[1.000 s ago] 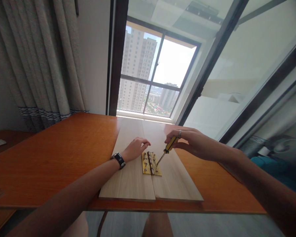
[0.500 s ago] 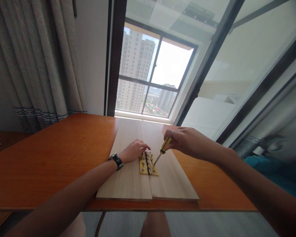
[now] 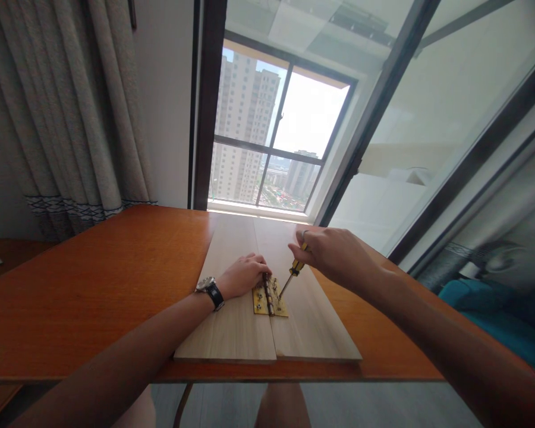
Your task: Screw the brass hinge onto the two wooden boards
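Observation:
A brass-coloured hinge [image 3: 263, 303] lies across the seam between two pale wooden boards [image 3: 316, 333], with screws in its holes. My left hand [image 3: 245, 274] rests on the left board at the hinge's far end, its fingers bent together over the hinge's edge; whether they pinch anything is hidden. Above the right board, my right hand [image 3: 332, 252] is wrapped round the yellow and black handle of a screwdriver [image 3: 295, 267]. The screwdriver is tilted, and its tip meets the right leaf of the hinge.
The boards lie on an orange-brown wooden table [image 3: 116, 267], near its front edge. Behind it are a window [image 3: 289, 154] and dark-framed glass panels. A grey curtain [image 3: 84, 107] hangs at the left. Something teal [image 3: 468, 297] is at the right.
The fingers of my left hand have drawn in at the hinge's far end. My right hand has turned round the screwdriver handle, and its forearm has shifted. The boards and hinge have barely moved.

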Demonstrator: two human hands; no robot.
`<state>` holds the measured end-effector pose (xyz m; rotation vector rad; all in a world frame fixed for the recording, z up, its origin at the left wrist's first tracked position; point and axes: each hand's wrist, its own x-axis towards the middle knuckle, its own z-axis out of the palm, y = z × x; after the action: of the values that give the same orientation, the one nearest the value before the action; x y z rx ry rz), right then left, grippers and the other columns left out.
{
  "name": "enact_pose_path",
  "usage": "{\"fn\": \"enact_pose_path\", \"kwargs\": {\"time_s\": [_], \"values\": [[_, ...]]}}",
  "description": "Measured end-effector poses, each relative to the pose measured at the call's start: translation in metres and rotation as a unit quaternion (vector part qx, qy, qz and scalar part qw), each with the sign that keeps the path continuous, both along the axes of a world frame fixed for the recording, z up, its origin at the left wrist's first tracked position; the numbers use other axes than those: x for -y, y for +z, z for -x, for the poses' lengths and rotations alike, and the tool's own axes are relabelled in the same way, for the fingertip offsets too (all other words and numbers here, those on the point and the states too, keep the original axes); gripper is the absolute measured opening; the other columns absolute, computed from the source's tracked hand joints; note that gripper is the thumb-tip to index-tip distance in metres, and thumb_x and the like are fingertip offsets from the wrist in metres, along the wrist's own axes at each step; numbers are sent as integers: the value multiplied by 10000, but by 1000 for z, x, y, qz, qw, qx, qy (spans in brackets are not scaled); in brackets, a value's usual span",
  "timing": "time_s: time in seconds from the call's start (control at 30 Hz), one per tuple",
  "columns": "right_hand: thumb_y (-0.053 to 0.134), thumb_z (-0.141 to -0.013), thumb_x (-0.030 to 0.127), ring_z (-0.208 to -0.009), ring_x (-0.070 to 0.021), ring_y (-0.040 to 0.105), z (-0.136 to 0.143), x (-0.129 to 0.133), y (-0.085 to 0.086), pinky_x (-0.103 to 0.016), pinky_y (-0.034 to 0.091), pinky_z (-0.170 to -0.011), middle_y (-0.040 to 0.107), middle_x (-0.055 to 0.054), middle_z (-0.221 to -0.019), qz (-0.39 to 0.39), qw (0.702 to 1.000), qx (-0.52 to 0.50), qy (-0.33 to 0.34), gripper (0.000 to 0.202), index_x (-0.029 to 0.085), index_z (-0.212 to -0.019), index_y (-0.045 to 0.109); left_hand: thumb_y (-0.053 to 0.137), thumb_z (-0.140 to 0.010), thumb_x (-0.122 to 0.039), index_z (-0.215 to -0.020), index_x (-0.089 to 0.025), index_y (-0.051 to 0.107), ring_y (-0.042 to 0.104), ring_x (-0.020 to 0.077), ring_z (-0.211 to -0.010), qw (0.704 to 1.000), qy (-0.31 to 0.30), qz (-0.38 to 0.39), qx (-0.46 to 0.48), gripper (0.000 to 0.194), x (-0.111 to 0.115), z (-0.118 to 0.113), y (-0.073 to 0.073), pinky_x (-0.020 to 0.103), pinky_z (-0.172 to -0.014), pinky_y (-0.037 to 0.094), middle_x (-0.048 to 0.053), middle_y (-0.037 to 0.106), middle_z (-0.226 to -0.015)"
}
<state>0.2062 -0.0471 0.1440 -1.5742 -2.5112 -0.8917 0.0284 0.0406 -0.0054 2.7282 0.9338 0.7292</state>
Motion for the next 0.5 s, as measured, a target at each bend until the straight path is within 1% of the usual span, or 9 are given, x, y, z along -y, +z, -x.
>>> {"fn": "enact_pose_path", "kwargs": {"time_s": [0.07, 0.1, 0.2, 0.27, 0.37, 0.43, 0.5], "values": [[420, -978, 405, -624, -212, 620, 2, 0, -3, -295, 260, -530, 662, -66, -683, 20, 999, -42, 26, 345, 195, -754, 577, 473, -892, -73, -1027, -217, 745, 581, 191, -999, 1000, 9, 0, 9, 337, 0, 0, 0, 307, -951, 454, 54, 678, -1057], [418, -982, 381, -652, -209, 624, 1, 0, -5, -294, 309, -550, 665, -63, -713, 43, 995, -75, 53, 309, 193, -798, 580, 472, -891, -69, -1023, -214, 746, 583, 190, -997, 1000, 11, 1, 13, 336, 0, 0, -1, 305, -947, 456, 53, 682, -1056], [434, -983, 324, -795, -198, 633, -4, 3, -8, -310, 445, -704, 673, -81, -934, 128, 964, -172, 158, 186, 182, -997, 553, 472, -886, -57, -1015, -205, 748, 582, 196, -1014, 1000, 8, 5, 21, 339, -1, 0, -1, 305, -941, 463, 54, 688, -1063], [448, -977, 300, -910, -201, 624, -9, 6, -7, -339, 473, -818, 639, -100, -1070, 174, 941, -207, 204, 173, 185, -1080, 527, 473, -882, -52, -1014, -199, 748, 581, 196, -1014, 1000, 6, 7, 24, 338, -1, 0, -2, 301, -934, 468, 58, 689, -1061], [418, -990, 283, -1007, -203, 616, -16, 9, -2, -359, 488, -883, 623, -103, -1126, 253, 909, -245, 223, 207, 194, -1142, 527, 476, -874, -39, -1018, -195, 745, 586, 187, -983, 1000, 5, 11, 28, 343, -2, 1, -2, 291, -914, 473, 61, 690, -1051], [405, -1001, 294, -988, -192, 637, -20, 8, 2, -347, 508, -865, 650, -97, -1097, 313, 882, -272, 223, 221, 188, -1123, 555, 473, -874, -34, -1013, -189, 745, 585, 186, -976, 999, 3, 11, 30, 343, -4, 1, -3, 291, -906, 472, 63, 690, -1043], [442, -994, 320, -932, -186, 665, -23, 6, 6, -335, 525, -827, 686, -89, -1034, 346, 865, -293, 217, 216, 178, -1059, 592, 474, -882, -40, -1003, -184, 747, 584, 186, -968, 999, 0, 10, 31, 332, -5, 1, -3, 294, -902, 472, 67, 689, -1035]]}}
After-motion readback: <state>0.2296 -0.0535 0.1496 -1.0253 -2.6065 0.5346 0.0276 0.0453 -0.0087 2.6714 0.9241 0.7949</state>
